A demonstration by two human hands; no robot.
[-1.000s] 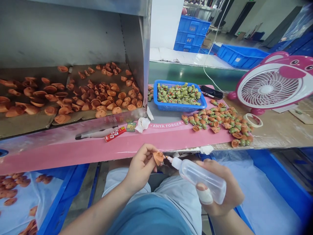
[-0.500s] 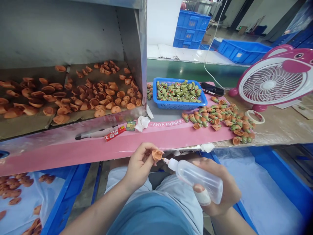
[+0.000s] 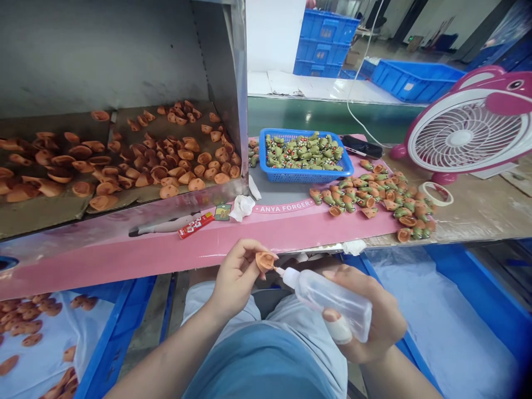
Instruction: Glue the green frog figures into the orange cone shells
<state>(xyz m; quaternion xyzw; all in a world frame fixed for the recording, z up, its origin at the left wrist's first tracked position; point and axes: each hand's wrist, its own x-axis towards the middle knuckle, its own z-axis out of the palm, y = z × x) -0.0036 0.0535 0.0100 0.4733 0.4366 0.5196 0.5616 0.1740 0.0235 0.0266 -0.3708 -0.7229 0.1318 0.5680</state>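
My left hand pinches a small hollow orange moulded piece between its fingertips. My right hand grips a clear plastic squeeze bottle holding a little pale liquid. The bottle lies tilted, and its narrow nozzle points left, with the tip at the lower edge of the orange piece. Both hands are held over my lap, just in front of a pink board. My right hand's fingers hide part of the bottle, and a white bandage wraps one finger.
A metal shelf tray holds many orange pieces at left, with more on a white sheet lower left. On the board stand a blue basket of green-and-orange figures and loose figures. A pink fan stands at right.
The nozzle has moved left, closing on the orange piece until its tip meets the edge. The bottle and both hands have shifted slightly, and the whole view has tilted a little.
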